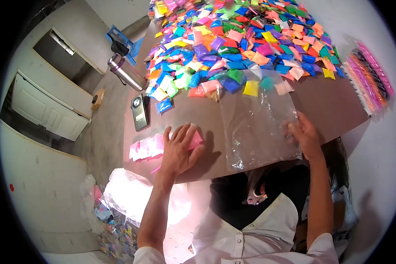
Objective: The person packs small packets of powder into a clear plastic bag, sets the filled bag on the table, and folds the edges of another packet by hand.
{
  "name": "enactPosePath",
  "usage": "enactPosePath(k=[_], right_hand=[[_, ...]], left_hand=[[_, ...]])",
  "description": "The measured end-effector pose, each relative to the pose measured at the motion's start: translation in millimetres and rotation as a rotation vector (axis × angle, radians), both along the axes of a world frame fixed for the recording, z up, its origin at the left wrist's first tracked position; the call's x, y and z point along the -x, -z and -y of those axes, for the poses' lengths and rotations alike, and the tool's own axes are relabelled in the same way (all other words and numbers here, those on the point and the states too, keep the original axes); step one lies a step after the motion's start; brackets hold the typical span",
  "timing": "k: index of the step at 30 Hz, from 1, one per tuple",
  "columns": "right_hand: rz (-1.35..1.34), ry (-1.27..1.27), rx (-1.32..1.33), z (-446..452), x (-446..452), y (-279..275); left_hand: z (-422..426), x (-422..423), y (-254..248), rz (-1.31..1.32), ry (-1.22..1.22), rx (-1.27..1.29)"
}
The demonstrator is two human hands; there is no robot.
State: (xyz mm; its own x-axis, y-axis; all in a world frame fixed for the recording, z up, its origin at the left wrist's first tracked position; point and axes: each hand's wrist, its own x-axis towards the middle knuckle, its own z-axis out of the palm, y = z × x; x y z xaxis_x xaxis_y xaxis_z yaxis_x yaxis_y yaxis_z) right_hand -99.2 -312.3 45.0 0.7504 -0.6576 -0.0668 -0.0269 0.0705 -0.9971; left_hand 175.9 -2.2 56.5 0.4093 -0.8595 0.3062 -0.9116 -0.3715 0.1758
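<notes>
A row of pink packets (147, 147) lies along the table's near left edge. My left hand (180, 147) rests over the right end of that row, fingers stretched and apart, palm down; part of the packets is hidden under it. Flat on the table in front of me is a large clear plastic bag (259, 132), its far end overlapping some of the coloured packets. My right hand (306, 136) pinches the right edge of this bag between thumb and fingers.
A big heap of small colourful packets (233, 48) covers the table's far side. At left stand a steel flask (127, 72) and a phone (140, 113). Bundled packs (369, 77) lie beyond the right edge. Bags of packets (116, 233) sit on the floor at left.
</notes>
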Motion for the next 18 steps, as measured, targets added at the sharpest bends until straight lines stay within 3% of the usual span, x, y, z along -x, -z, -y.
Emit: enactPosePath(k=[5,7,9,18], right_hand=[[-0.102,0.016,0.087,2.9,-8.2,9.8],[-0.117,0.016,0.129,2.2,-8.8,19.0],[-0.105,0.037,0.235,0.7,-9.1,24.6],[-0.057,0.006,0.230,-7.1,-5.4,20.0]], left_hand=[[-8.6,-21.6,-1.0,-0.028,-0.075,0.066],[-10.7,-28.9,0.0,-0.018,-0.103,-0.071],[-6.7,-28.0,-1.2,-0.066,-0.096,-0.043],[-0.9,-24.3,-15.5,-0.041,-0.046,-0.021]])
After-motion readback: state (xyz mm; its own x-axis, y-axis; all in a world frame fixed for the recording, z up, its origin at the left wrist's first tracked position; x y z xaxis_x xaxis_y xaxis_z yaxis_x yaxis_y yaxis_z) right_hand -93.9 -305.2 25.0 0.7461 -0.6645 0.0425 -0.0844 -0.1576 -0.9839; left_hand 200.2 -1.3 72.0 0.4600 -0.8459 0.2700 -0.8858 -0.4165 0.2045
